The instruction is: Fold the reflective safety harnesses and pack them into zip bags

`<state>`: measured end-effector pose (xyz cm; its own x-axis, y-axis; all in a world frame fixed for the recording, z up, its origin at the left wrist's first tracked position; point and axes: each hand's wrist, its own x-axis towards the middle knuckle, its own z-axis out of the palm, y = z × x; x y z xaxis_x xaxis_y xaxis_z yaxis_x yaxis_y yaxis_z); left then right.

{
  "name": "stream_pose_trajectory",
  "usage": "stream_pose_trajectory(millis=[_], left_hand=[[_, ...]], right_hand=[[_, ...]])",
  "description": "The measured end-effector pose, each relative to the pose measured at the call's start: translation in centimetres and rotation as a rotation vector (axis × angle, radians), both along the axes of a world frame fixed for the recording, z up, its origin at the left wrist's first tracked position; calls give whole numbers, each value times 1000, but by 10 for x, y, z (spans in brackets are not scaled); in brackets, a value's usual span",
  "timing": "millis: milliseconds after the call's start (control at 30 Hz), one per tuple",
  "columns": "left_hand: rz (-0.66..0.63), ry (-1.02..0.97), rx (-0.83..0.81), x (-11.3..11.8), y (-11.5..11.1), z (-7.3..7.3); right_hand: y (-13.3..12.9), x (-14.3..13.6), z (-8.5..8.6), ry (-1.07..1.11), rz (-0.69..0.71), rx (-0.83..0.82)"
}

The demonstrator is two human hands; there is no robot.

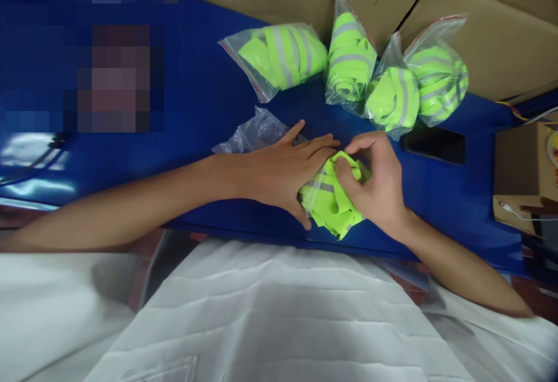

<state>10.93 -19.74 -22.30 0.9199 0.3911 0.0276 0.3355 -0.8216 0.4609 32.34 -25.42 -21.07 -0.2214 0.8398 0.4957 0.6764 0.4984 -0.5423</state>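
Near the table's front edge lies a bundle of neon yellow-green reflective strap [333,202] with grey bands, partly in clear plastic. My left hand [279,172] rests flat with fingers spread, touching the bundle's left side. Thumb and index finger of my right hand [379,181] are closed on the top of the strap from the right; its other fingers are curled. A crumpled clear plastic bag [257,129] lies just beyond my left hand, partly covered by it.
Behind my hands lie several zip bags of rolled reflective strap, among them one bag [283,56] at the left. A black phone [436,143] lies right of my right hand on the blue table [196,97]. Cardboard boxes [492,33] border the back; a smaller carton [517,161] stands right.
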Motion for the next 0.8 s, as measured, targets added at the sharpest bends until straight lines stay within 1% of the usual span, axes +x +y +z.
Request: stream_pose_trajectory(millis=[67, 167, 267, 433, 533, 667, 800], left_hand=[[38, -13, 28, -1, -2, 0], [79, -45, 55, -2, -6, 0], [76, -57, 52, -3, -6, 0], [27, -70, -11, -7, 0, 1], [6, -78, -60, -8, 2, 3], [-7, -61, -89, -6, -4, 5], [-8, -37, -77, -5, -14, 8]], right_hand=[[1, 0, -1, -19, -43, 20], [-1, -1, 1, -31, -14, 36], [-6, 0, 3, -35, 20, 69], [-9, 3, 1, -62, 198, 154], [-7, 5, -2, -95, 264, 116], [-4, 4, -2, -140, 269, 53], [-7, -2, -4, -169, 207, 112]])
